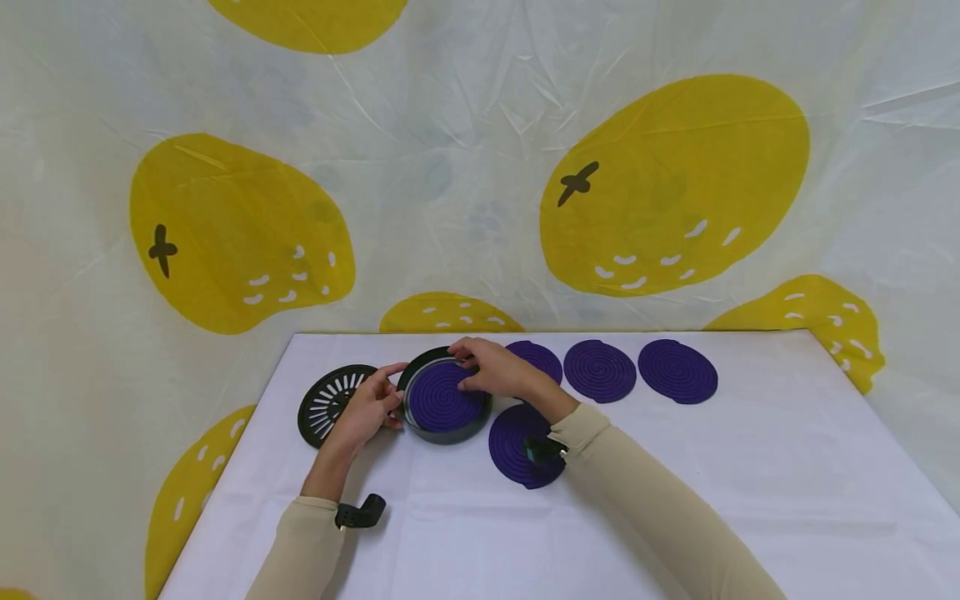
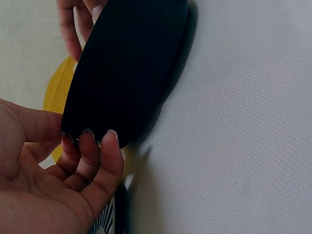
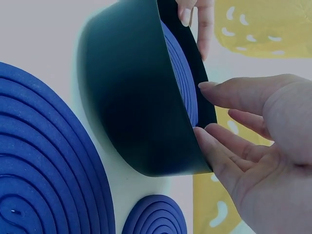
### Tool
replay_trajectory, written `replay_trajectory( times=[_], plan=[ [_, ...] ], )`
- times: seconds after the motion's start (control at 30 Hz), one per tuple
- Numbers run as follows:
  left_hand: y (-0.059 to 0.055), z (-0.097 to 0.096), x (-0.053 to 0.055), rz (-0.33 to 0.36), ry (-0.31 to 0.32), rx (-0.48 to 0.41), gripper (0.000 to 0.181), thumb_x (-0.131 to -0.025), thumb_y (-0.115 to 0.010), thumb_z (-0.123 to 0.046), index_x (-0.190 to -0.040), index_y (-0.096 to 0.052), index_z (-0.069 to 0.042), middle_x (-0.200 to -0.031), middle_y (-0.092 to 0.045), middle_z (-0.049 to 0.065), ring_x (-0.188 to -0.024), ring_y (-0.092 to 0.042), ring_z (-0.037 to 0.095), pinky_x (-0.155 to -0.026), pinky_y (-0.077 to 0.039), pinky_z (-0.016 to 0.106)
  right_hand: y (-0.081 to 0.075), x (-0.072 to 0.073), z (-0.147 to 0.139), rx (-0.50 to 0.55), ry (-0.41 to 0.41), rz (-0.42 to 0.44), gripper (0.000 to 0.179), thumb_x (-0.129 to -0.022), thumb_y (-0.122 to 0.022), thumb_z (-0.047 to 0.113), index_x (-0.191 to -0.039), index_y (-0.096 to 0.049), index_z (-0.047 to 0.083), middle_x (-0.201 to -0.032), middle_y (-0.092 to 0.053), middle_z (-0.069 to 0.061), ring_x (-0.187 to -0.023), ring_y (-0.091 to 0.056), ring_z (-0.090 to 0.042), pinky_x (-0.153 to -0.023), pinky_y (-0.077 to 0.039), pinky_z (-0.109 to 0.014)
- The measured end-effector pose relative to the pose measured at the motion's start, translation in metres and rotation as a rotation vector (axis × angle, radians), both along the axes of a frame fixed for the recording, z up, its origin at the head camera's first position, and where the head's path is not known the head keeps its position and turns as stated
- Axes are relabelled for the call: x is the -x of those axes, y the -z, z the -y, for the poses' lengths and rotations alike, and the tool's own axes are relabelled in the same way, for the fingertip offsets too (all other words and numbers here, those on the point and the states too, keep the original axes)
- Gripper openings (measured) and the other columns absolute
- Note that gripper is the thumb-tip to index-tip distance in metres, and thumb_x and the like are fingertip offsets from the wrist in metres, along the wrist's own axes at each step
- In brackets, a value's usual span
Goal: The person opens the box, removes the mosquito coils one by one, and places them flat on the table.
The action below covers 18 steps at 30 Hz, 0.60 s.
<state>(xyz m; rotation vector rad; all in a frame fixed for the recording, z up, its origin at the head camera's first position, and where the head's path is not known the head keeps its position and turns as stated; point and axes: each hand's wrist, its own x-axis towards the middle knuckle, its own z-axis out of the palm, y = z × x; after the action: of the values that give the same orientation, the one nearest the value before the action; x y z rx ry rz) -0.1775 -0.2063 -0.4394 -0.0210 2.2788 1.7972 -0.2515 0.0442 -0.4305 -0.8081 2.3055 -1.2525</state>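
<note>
A dark round holder (image 1: 447, 437) stands on the table with a purple spiral coaster (image 1: 442, 398) lying inside, below its rim. My left hand (image 1: 366, 414) grips the holder's left side, thumb by the rim and fingers bent against the outer wall (image 2: 124, 68). Over the holder's right side is my right hand (image 1: 501, 369), its thumb and fingertips spread at the rim. The right wrist view shows these fingertips right at the holder's edge, with nothing pinched between them and the coaster (image 3: 179, 73) just inside.
Beside my left hand lies a dark slotted disc (image 1: 318, 412). Several more spiral coasters lie to the right: one under my right wrist (image 1: 513, 442), one partly behind the right hand (image 1: 536, 358), then another (image 1: 600, 371) and one farthest right (image 1: 678, 372). A patterned cloth (image 1: 465, 208) hangs behind the table.
</note>
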Motion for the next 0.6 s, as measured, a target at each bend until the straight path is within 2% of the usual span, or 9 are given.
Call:
replay_trajectory(
  times=[0.1,0.3,0.4,0.6],
  plan=[
    [0.006,0.002,0.004,0.015,-0.013,0.011,0.055,-0.099,-0.053,0.006,-0.152,-0.040,-0.001,-0.089,-0.045,0.008,-0.077,-0.055,0.026,-0.067,-0.061,0.046,0.000,0.001,0.001,0.004,0.004,0.006,0.057,-0.089,-0.073,-0.003,-0.141,-0.049,-0.005,-0.145,-0.052,-0.022,-0.130,-0.056,-0.038,-0.109,-0.048,-0.045],
    [0.029,0.008,0.013,0.008,-0.033,0.010,0.056,-0.100,-0.053,0.003,-0.154,-0.041,-0.007,-0.089,-0.044,0.005,-0.077,-0.055,0.024,-0.064,-0.061,0.042,-0.001,0.001,0.000,-0.001,0.023,-0.002,0.050,-0.090,-0.072,-0.003,-0.138,-0.055,-0.003,-0.141,-0.056,-0.021,-0.128,-0.057,-0.036,-0.106,-0.051,-0.041],
    [0.032,0.008,0.014,-0.005,-0.035,0.015,0.056,-0.100,-0.054,0.002,-0.154,-0.042,-0.010,-0.089,-0.045,0.005,-0.076,-0.055,0.023,-0.062,-0.060,0.039,0.000,0.001,0.001,-0.006,0.036,-0.022,0.047,-0.091,-0.072,-0.003,-0.135,-0.058,-0.001,-0.138,-0.059,-0.019,-0.126,-0.059,-0.034,-0.104,-0.053,-0.039],
    [0.033,0.008,0.013,-0.027,-0.040,0.022,0.055,-0.100,-0.054,0.002,-0.152,-0.044,-0.010,-0.089,-0.044,0.004,-0.075,-0.054,0.022,-0.061,-0.060,0.037,0.001,0.000,0.002,0.029,0.063,-0.042,0.050,-0.091,-0.071,-0.004,-0.138,-0.056,-0.001,-0.139,-0.059,-0.016,-0.123,-0.060,-0.031,-0.105,-0.052,-0.040]
  ],
)
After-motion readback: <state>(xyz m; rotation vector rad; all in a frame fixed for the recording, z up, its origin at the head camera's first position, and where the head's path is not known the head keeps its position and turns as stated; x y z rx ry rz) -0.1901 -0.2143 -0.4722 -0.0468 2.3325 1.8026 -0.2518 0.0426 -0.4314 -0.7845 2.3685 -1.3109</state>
